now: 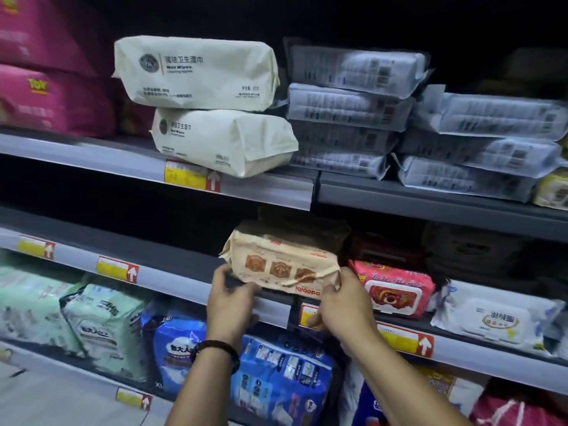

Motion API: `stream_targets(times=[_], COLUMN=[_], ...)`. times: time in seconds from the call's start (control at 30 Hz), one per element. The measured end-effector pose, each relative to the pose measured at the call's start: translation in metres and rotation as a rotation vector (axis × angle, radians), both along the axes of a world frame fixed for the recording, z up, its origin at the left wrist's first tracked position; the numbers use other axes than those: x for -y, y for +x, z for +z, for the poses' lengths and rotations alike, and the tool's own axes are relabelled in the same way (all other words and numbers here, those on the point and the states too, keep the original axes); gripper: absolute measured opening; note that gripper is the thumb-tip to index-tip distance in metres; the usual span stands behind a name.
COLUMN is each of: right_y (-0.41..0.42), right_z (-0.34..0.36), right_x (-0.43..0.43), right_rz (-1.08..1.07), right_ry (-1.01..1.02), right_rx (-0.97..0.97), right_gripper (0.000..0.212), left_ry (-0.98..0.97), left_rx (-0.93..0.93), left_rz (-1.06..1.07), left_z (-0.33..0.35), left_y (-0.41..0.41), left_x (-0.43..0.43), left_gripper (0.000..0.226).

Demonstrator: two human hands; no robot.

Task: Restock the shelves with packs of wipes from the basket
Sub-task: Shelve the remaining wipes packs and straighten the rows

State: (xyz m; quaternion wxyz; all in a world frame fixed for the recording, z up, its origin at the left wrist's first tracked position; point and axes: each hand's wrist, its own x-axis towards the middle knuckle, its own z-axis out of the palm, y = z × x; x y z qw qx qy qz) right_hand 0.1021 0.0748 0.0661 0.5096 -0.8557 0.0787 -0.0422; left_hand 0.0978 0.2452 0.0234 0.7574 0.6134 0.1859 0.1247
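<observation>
With left hand [233, 298] and right hand [344, 302] clamped on the tan pack's [282, 259] ends, push it level and squarely back beside the pink pack [396, 287].

We see the beige pack of wipes [281, 262] lying flat and lengthwise on the front of the middle shelf [172, 276], its near long edge jutting out past the shelf's grey front rail. Its soft wrapper is crinkled, with three brown square emblems in a row and orange-red lettering that reads upside down to us. Our left hand [229, 305] grips the end of the pack to the left along the shelf rail, and our right hand [341, 305] pinches the crimped end to the right.
</observation>
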Motion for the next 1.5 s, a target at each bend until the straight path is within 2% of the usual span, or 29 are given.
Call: stream_targets(times=[0.07,0.2,0.23,0.27,0.37,0.47,0.57,0.67,0.77,0.87,0.97,1.13,1.23,1.27,1.3,1.37,1.43,1.5], right_y=[0.000,0.004,0.004,0.005,0.004,0.001,-0.003,-0.005,-0.006,-0.006,-0.012,-0.032,-0.053,-0.060,-0.067,-0.078,-0.085,-0.090], right_z=[0.017,0.051,0.056,0.057,0.053,0.033,0.020,0.006,-0.001,-0.001,-0.004,-0.016,-0.024,-0.026,-0.027,-0.028,-0.022,-0.010], right_x=[-0.007,-0.004,-0.002,0.000,-0.002,-0.011,-0.012,-0.013,-0.015,-0.016,-0.019,-0.015,-0.016,-0.016,-0.015,-0.008,0.007,0.026], right_rz=[0.002,0.059,0.056,0.051,0.085,0.143,0.039,-0.024,0.053,0.145,0.153,0.116,0.081,0.071,0.065,0.027,0.019,0.098], right_ry=[0.131,0.226,0.208,0.127,-0.218,-0.221,-0.246,-0.113,0.130,0.338,0.379,0.401,0.366,0.399,0.445,0.484,0.450,0.371], right_rx=[-0.023,-0.085,-0.075,-0.036,0.046,0.053,0.176,0.063,-0.153,-0.234,-0.186,-0.047,0.063,0.078,0.090,0.125,0.140,0.135], right_gripper=[0.017,0.012,0.006,0.010,0.035,0.052,0.062,0.074,0.059,0.049,0.049,0.049,0.066,0.063,0.060,0.073,0.094,0.099], left_ry=[0.030,0.087,0.119,0.144,0.141,0.212,0.235,0.223,0.197,0.127,0.073,-0.055,-0.303,-0.350,-0.378,-0.412,-0.434,-0.446], left_rx=[0.082,0.135,0.107,0.087,0.107,0.137,0.131,0.125,0.118,0.145,0.199,0.432,0.511,0.501,0.481,0.422,0.367,0.337], left_rz=[0.084,0.202,0.194,0.161,0.039,0.046,0.042,0.049,0.045,0.017,0.019,0.061,-0.013,-0.027,-0.039,-0.065,-0.088,-0.109], left_z=[0.014,0.022,0.020,0.018,0.014,0.015,0.005,-0.013,-0.002,0.005,0.007,0.021,0.033,0.035,0.033,0.028,0.025,0.026], left_y=[-0.001,-0.003,-0.005,-0.005,-0.007,-0.007,-0.001,0.014,0.007,0.001,-0.004,-0.020,-0.034,-0.040,-0.044,-0.051,-0.056,-0.059], left_x=[-0.002,-0.012,-0.014,-0.016,-0.019,-0.018,-0.018,-0.020,-0.014,-0.011,-0.009,-0.003,0.005,0.008,0.009,0.012,0.015,0.017], left_gripper=[0.053,0.070,0.074,0.080,0.091,0.077,0.078,0.086,0.085,0.084,0.075,0.071,0.057,0.052,0.049,0.045,0.045,0.056])
